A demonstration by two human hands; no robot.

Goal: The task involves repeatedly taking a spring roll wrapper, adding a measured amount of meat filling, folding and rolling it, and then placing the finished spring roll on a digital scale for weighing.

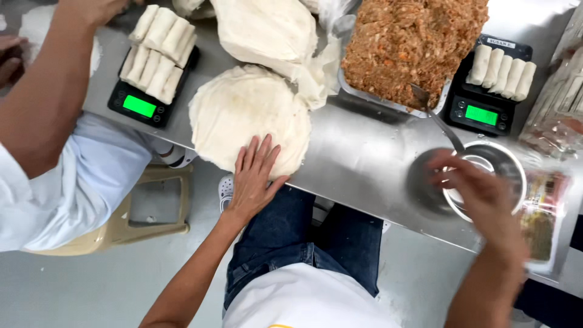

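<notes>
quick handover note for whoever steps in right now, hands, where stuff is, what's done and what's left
Left hand: open, flat on the near edge of the wrapper stack on the steel table.
Right hand: blurred, over the small metal bowl; grip unclear.
Filling tray: heaped, at the far edge, a spoon stuck in it.
Done: finished rolls lie on both scales, left scale and right scale.
Left: no wrapper is laid out or filled yet; plenty of wrappers and filling remain.
A co-worker's arm reaches in at far left.
</notes>
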